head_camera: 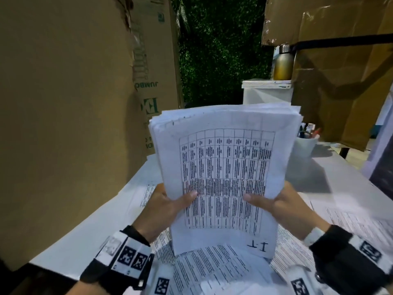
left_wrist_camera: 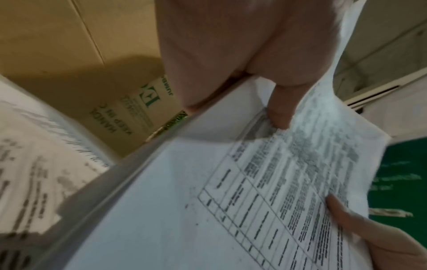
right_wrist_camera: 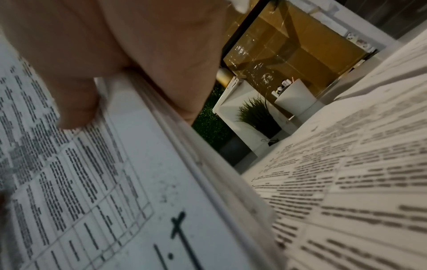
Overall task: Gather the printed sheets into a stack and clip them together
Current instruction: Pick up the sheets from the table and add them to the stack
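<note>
Above scattered loose sheets (head_camera: 212,271), each hand, left hand (head_camera: 163,206) and right hand (head_camera: 291,209), pinches the stack (head_camera: 223,167).

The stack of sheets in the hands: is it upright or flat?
Upright: both hands hold the stack on edge.

stack (head_camera: 223,167) upright on loose sheets (head_camera: 212,271); boxes (head_camera: 63,103) left, cup (head_camera: 305,145) behind-right
</note>
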The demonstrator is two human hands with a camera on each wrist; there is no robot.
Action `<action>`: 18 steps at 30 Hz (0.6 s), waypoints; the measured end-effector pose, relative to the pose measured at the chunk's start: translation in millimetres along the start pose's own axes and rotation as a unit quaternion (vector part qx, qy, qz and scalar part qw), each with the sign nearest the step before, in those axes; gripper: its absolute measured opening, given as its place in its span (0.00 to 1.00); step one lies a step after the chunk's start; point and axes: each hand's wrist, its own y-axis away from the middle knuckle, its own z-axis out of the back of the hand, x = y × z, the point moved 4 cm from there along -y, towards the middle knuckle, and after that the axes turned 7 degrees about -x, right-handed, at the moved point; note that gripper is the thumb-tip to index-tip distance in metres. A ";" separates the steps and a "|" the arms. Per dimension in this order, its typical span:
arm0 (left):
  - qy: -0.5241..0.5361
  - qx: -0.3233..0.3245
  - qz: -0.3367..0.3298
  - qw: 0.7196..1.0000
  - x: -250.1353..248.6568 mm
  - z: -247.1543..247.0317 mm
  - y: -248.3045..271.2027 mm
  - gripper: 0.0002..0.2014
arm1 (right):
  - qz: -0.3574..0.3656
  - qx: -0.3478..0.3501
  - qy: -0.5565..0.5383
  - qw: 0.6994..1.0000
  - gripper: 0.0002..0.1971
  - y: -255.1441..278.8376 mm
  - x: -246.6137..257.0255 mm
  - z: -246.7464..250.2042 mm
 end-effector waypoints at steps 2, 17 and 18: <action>-0.039 -0.017 -0.018 0.999 -2.8 6.0 -2.0 0.30 | -0.011 -0.001 -0.021 1.000 0.23 -9.6 -1.7 -4.4; 0.070 -0.204 -0.084 0.973 -71.8 129.3 -43.0 0.07 | -0.154 0.258 0.426 0.853 0.67 -55.4 -62.0 -91.9; 0.076 -0.204 -0.079 0.973 -68.4 130.5 -42.4 0.07 | -0.145 0.256 0.446 0.845 0.68 -59.2 -62.2 -97.8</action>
